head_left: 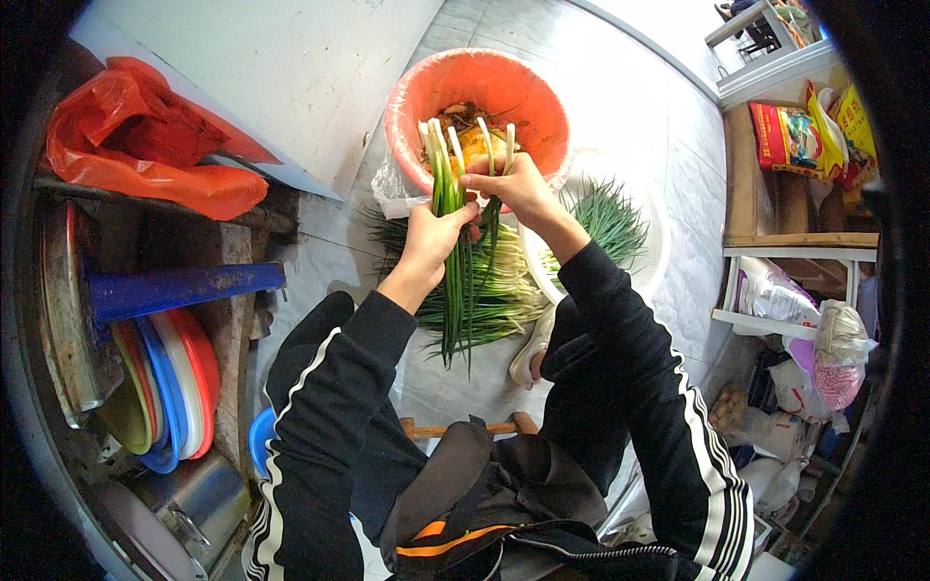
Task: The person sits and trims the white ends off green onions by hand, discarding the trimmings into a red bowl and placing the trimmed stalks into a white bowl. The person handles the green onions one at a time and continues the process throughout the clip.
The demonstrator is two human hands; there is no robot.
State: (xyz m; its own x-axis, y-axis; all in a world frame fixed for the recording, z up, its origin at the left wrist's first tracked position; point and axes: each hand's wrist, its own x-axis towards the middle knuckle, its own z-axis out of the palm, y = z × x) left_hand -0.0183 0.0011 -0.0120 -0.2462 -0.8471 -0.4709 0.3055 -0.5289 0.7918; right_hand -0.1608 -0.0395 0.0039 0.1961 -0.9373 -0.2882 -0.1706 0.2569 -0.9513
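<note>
My left hand (429,243) is closed around a bunch of green onions (454,272), white ends up and long green leaves hanging down. Close beside it, my right hand (516,185) grips a few more stalks, its fingers near the bunch. Both hands are over the near rim of an orange-red basin (403,123) lined with clear plastic, with scraps (472,145) inside. Beneath the hands a pile of green onions (501,290) lies on the floor. At its right, a white plastic basket (657,254) holds more green onions (607,221).
At the left, a rack holds a red plastic bag (156,152), a blue bar (189,290) and several coloured basins or lids (192,385). Shelves with bags (777,294) line the right side. A white panel (254,80) stands at the upper left. A shoe (534,348) is beside the pile.
</note>
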